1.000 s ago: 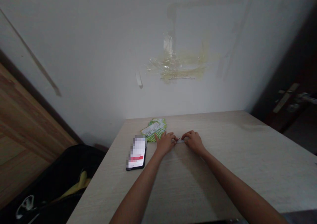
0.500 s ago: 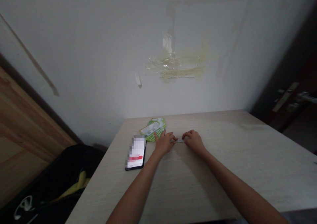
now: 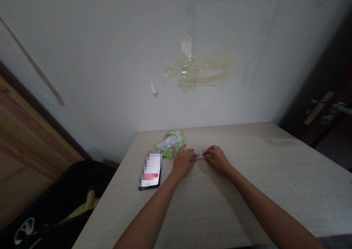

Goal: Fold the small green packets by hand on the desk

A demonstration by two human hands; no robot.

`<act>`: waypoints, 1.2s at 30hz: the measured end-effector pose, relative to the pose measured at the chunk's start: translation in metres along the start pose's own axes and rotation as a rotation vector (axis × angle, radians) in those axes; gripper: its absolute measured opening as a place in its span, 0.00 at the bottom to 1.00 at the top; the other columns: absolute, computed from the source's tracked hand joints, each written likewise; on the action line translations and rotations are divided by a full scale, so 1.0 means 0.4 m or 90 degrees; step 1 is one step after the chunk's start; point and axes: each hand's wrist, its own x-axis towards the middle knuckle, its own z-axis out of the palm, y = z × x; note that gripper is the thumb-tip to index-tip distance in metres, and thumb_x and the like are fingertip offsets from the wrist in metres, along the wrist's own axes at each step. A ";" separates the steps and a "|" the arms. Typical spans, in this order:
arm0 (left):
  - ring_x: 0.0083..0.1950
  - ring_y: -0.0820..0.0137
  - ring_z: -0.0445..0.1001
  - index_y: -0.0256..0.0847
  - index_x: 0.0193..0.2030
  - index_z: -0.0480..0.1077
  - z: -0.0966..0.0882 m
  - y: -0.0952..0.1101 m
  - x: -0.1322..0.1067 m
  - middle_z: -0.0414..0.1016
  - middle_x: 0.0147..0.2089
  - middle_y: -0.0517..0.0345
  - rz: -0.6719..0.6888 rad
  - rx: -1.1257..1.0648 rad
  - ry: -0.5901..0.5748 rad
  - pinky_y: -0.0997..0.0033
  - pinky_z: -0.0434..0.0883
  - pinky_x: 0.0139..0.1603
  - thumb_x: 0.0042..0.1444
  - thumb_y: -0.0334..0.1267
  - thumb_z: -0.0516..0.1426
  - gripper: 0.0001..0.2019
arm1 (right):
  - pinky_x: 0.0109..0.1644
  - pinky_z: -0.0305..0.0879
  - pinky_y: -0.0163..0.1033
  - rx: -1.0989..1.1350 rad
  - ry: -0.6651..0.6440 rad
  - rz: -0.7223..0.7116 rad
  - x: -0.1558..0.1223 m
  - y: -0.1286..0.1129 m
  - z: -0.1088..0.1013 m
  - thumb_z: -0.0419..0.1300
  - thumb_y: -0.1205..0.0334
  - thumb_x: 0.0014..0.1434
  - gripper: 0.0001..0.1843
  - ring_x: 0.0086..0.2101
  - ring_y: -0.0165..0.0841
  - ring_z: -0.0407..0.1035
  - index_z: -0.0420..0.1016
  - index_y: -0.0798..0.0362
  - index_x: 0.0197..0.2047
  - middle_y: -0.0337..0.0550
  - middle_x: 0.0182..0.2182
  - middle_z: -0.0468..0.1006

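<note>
Both my hands rest on a pale wooden table [image 3: 247,190], close together near its far side. My left hand [image 3: 183,160] and my right hand [image 3: 218,158] each pinch one end of a small flat silvery piece [image 3: 200,156] lying on the table between them. What the piece is I cannot make out. My left hand's outer fingers stretch toward a fanned pile of green and white packets [image 3: 170,143] just behind it.
A phone [image 3: 151,169] with a lit screen lies left of my left hand. A white wall with old tape marks stands behind the table. A black bag [image 3: 63,201] sits on the floor at the left, a dark door [image 3: 324,106] at the right.
Both hands stay on the small piece and have barely shifted; my left hand's fingers are a little more spread. The view has dipped slightly.
</note>
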 end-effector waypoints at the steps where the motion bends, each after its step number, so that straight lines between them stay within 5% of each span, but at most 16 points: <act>1: 0.69 0.57 0.52 0.59 0.47 0.74 0.000 0.003 0.000 0.72 0.58 0.65 0.000 0.000 0.004 0.32 0.19 0.64 0.61 0.46 0.55 0.10 | 0.53 0.59 0.43 0.007 0.003 -0.004 0.000 0.000 0.002 0.62 0.60 0.55 0.10 0.46 0.38 0.65 0.80 0.50 0.41 0.46 0.41 0.73; 8: 0.68 0.59 0.54 0.59 0.46 0.75 -0.004 0.015 -0.002 0.73 0.57 0.64 -0.010 -0.029 0.005 0.33 0.20 0.64 0.62 0.45 0.54 0.10 | 0.53 0.62 0.43 0.092 0.051 -0.023 -0.005 -0.010 0.000 0.58 0.61 0.59 0.11 0.45 0.38 0.68 0.79 0.52 0.41 0.48 0.39 0.76; 15: 0.68 0.60 0.55 0.56 0.44 0.74 -0.002 0.043 -0.007 0.72 0.57 0.65 -0.031 -0.072 -0.031 0.33 0.26 0.66 0.62 0.45 0.54 0.09 | 0.52 0.65 0.43 0.219 0.036 0.052 -0.002 -0.018 0.006 0.55 0.57 0.59 0.13 0.44 0.36 0.72 0.77 0.50 0.45 0.45 0.43 0.80; 36: 0.55 0.64 0.71 0.51 0.42 0.75 -0.009 0.059 -0.013 0.78 0.48 0.63 -0.068 -0.132 -0.018 0.45 0.26 0.69 0.58 0.49 0.57 0.10 | 0.52 0.67 0.44 0.367 -0.015 0.053 -0.005 -0.023 -0.003 0.63 0.56 0.52 0.17 0.42 0.37 0.75 0.77 0.51 0.45 0.45 0.39 0.81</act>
